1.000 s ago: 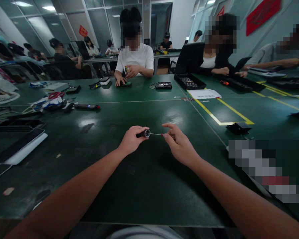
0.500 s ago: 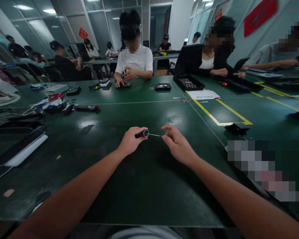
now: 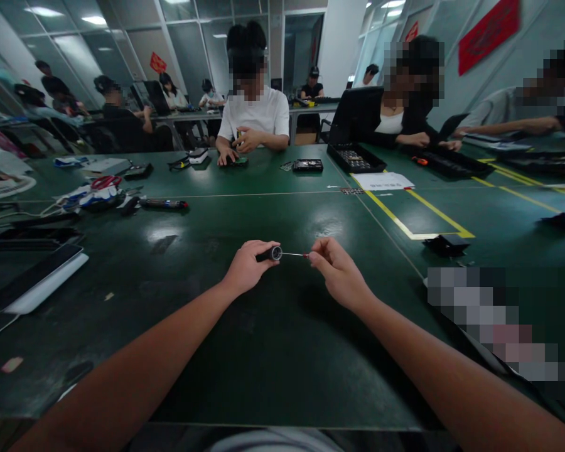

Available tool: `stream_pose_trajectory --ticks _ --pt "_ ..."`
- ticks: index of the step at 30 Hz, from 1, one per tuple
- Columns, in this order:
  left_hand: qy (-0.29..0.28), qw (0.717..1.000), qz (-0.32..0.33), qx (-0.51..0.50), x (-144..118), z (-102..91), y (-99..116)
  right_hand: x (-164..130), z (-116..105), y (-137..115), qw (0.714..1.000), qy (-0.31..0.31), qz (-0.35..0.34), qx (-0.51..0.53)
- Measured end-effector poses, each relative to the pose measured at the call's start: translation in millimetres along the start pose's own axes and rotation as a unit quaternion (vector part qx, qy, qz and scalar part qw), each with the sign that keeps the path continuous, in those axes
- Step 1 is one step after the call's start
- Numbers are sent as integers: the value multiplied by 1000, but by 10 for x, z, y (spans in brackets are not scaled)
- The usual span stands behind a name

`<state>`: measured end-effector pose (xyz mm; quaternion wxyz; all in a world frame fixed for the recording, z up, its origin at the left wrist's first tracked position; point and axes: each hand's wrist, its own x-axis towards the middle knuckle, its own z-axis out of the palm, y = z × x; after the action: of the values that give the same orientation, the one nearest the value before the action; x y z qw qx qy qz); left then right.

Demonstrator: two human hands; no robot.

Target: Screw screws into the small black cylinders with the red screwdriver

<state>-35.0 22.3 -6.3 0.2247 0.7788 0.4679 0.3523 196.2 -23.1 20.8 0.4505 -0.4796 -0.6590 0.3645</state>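
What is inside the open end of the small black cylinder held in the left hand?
A thin metal rod runs from the right hand into the small black cylinder, held by the left hand. How deep it reaches is hidden.

left hand (image 3: pixel 248 267): grips black cylinder (image 3: pixel 270 253) | right hand (image 3: pixel 338 275): pinches thin bit (image 3: pixel 294 254) | green table (image 3: pixel 273 351)

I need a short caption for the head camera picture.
Left hand holds a small black cylinder; right hand pinches a thin pin at its end.

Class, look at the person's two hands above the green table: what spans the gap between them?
In the head view, a thin metal rod bridges it, running from the black cylinder in the left hand to the right hand fingertips.
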Motion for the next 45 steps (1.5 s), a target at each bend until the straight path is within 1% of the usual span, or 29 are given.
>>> stream_pose_trajectory --ticks 2,5,8,13,16,18,20,22,23,25,27,29,31,36,42,45 --pt "-9 1000 9 5 -4 -2 12 3 -4 -6 1000 10 16 16" --pt "-14 1000 8 7 -9 -8 32 16 -3 -10 998 13 60 -2" --pt "-9 1000 -1 8 -8 -11 27 33 10 6 998 11 62 -4" --pt "5 1000 1 20 1 -10 17 63 45 59 993 39 33 108" --pt "-9 999 21 33 -7 -16 69 92 47 82 986 61 42 149" --pt "-28 998 43 46 -14 -25 126 118 40 105 976 81 70 188" --pt "-47 995 64 63 -14 -36 176 146 30 138 957 89 121 247" --pt "-52 993 72 77 -6 -43 193 168 23 171 937 85 170 292" --pt "-50 993 69 81 1 -45 185 175 23 183 931 87 182 302" --pt "-42 994 56 80 12 -44 145 180 29 195 929 107 177 308" --pt "-42 995 46 76 16 -43 98 173 43 190 933 124 150 301" --pt "-41 996 42 74 10 -43 68 159 56 179 940 125 128 289" --pt "-39 996 41 75 2 -45 67 144 61 174 946 131 117 274" --pt "-28 997 24 64 -4 -47 127 132 39 187 949 173 106 241" --pt "24 1000 3 4 -9 -44 167 153 21 135 932 212 117 270" --pt "46 998 -10 -51 -9 -55 193 160 9 111 922 219 121 295"
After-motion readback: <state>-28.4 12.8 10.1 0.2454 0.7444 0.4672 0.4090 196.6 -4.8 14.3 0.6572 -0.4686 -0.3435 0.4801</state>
